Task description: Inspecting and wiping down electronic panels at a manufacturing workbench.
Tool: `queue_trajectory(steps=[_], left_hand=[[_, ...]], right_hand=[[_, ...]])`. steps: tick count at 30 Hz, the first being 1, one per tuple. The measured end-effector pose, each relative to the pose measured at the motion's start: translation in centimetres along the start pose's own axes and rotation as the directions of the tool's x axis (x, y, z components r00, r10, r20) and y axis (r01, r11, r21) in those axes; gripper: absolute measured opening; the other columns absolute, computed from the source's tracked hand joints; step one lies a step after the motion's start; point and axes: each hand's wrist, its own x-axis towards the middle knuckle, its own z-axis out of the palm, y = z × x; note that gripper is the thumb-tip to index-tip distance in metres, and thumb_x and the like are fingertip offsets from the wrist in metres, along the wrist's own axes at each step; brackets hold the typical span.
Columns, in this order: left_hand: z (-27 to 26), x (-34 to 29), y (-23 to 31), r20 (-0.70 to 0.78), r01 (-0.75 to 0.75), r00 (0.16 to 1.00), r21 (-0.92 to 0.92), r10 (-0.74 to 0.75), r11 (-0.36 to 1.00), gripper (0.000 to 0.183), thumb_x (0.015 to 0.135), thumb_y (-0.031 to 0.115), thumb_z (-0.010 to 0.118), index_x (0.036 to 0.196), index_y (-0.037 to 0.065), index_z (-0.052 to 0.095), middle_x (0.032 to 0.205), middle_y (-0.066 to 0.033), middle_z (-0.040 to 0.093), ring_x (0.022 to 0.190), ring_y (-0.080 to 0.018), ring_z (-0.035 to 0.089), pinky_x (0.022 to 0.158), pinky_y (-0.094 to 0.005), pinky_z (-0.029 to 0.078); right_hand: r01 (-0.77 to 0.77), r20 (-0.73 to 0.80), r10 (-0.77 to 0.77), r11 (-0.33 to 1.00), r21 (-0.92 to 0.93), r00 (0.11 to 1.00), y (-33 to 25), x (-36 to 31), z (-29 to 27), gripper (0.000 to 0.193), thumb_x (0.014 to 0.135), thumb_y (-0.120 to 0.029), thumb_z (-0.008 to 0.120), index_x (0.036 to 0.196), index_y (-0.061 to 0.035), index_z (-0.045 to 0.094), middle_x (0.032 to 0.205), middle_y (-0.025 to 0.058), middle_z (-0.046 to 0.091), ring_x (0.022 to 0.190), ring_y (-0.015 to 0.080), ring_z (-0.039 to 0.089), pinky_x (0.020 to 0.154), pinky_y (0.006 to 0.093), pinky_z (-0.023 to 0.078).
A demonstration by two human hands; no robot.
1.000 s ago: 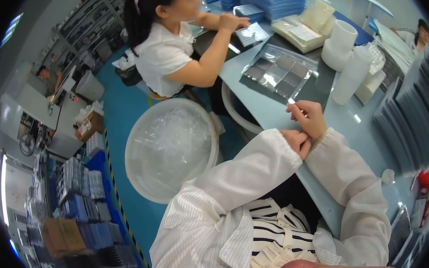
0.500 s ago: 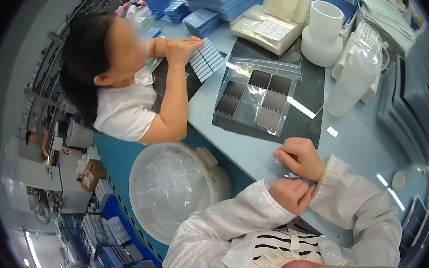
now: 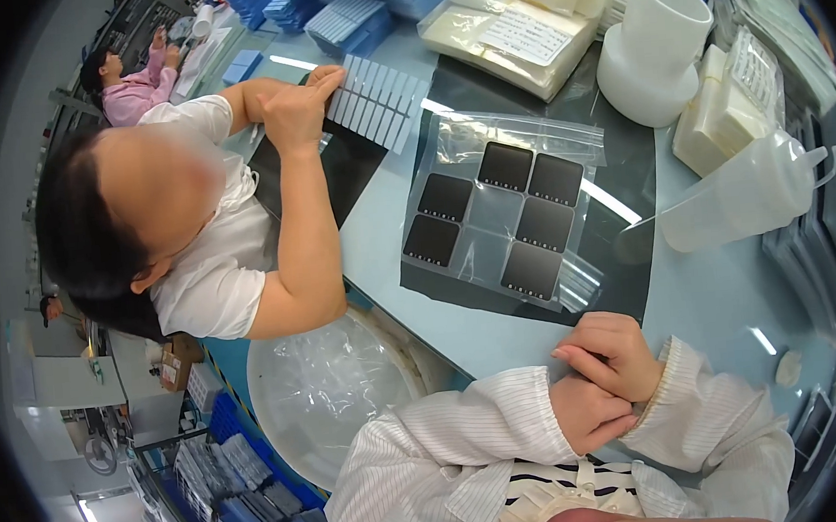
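Observation:
My left hand (image 3: 592,416) and my right hand (image 3: 615,354) rest together at the near edge of the table, the forearms crossing in front of me. The right hand's fingers are curled in, and nothing shows in them. The left hand's fingers lie bent and close together against the right wrist, with no object visible. Just beyond my hands lies a clear zip bag (image 3: 495,209) with several dark square pieces (image 3: 544,225) arranged in its pockets. It lies on a black sheet (image 3: 622,271).
At left, a co-worker's hands (image 3: 301,109) hold a pale gridded sheet (image 3: 380,104). Behind the bag stand packed clear bags (image 3: 509,41), a white container (image 3: 651,60) and a squeeze bottle (image 3: 738,195). A large white bin (image 3: 335,388) stands below the table edge.
My view has shifted, so the bag and bottle appear closer. My hands have come together, the left now touching the right wrist. A person in pink has come into view at far left.

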Motion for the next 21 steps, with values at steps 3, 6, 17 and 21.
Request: queue_trajectory(steps=[3,6,17,21], left_hand=[[-0.2,0.0,0.2,-0.006,-0.017,1.000,-0.002,0.017,1.000,0.013,0.082,0.012,0.058,0.084,0.003,0.067,0.076,-0.0123,0.062,0.072,-0.0272,0.059,0.066,-0.0329,0.048],[0.3,0.1,-0.3,-0.041,-0.050,0.998,-0.046,0.048,0.998,0.013,0.082,0.013,0.058,0.081,0.002,0.064,0.075,-0.0134,0.061,0.071,-0.0286,0.058,0.066,-0.0347,0.047],[0.9,-0.1,-0.7,-0.098,-0.088,0.991,-0.002,0.088,0.996,0.016,0.083,0.015,0.056,0.077,0.001,0.062,0.073,-0.0138,0.059,0.068,-0.0293,0.057,0.063,-0.0362,0.046],[1.1,-0.2,-0.7,-0.081,-0.051,0.995,-0.019,0.050,0.998,0.017,0.083,0.015,0.057,0.078,0.001,0.063,0.071,-0.0132,0.059,0.068,-0.0291,0.057,0.063,-0.0362,0.046]], right_hand=[[0.003,0.004,-0.004,1.000,0.015,1.000,0.0,0.2,0.0,0.007,0.075,-0.006,0.065,0.073,0.0002,0.062,0.064,0.0092,0.056,0.056,0.0239,0.053,0.051,0.0318,0.042],[-0.008,-0.005,0.008,0.999,0.031,1.000,0.1,0.1,0.1,0.005,0.075,-0.006,0.063,0.076,-0.0010,0.065,0.064,0.0086,0.058,0.056,0.0231,0.053,0.051,0.0317,0.040],[0.012,-0.007,-0.012,1.000,0.016,1.000,0.2,-0.2,0.0,0.007,0.075,-0.007,0.064,0.074,0.0002,0.062,0.065,0.0097,0.057,0.058,0.0242,0.054,0.051,0.0318,0.043],[0.019,-0.002,-0.019,1.000,0.014,1.000,0.2,-0.2,-0.1,0.009,0.076,-0.007,0.064,0.074,0.0005,0.062,0.065,0.0098,0.057,0.059,0.0244,0.054,0.052,0.0319,0.044]])
